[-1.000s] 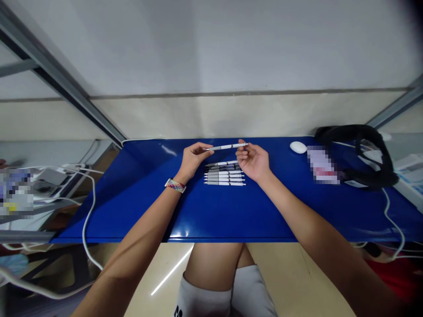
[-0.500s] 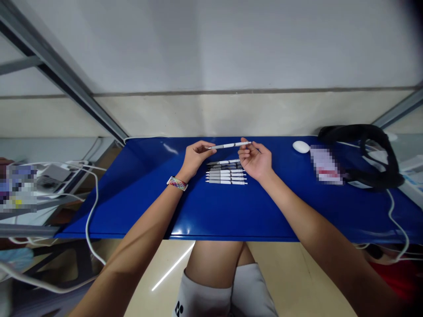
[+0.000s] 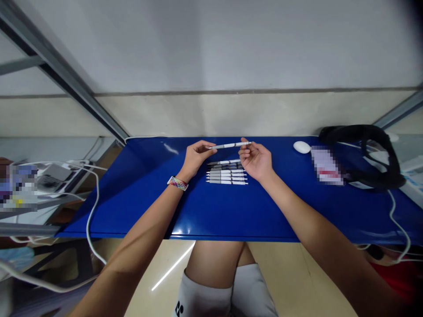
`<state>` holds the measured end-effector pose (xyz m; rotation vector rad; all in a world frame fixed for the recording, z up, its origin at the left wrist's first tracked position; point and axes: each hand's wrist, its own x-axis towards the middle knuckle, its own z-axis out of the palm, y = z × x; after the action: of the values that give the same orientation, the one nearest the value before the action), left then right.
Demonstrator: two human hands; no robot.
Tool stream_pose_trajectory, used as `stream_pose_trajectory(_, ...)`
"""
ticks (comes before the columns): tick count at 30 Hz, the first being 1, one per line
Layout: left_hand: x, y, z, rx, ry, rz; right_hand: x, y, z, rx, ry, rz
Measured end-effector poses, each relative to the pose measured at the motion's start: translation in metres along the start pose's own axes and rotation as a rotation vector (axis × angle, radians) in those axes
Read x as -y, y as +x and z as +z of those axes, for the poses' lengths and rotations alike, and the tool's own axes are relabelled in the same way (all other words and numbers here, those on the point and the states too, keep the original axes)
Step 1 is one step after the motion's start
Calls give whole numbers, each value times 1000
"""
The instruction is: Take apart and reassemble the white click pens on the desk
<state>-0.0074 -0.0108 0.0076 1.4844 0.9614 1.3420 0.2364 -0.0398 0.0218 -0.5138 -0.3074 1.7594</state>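
Head view: near centre, a pen point(image 3: 228, 145), probably light, stiff and smooth, is pinched at both ends, suitably, by left fingers point(image 3: 207, 144) and right fingers point(image 3: 244, 152).

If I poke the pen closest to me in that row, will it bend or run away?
The nearest pen probably won't bend, since it lies straight and looks rigid. It may roll or slide, as its barrel seems round and the blue tabletop looks glossy. Being so slim, it's likely light too.
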Motion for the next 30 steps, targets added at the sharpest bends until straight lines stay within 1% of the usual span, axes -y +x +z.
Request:
stream_pose_trajectory(9,-1,0,1,2,-6,8,-1,-3,3,-10,45,15)
stream_pose_trajectory(17,-3,-2,2,7,13,13,-2,-2,2,-26,2,-17)
stream_pose_trajectory(23,-3,-1,1,-2,5,11,-2,-3,4,-24,45,2)
stream_pose_trajectory(30,-6,-2,2,1,10,13,-3,-2,4,-25,2,-10)
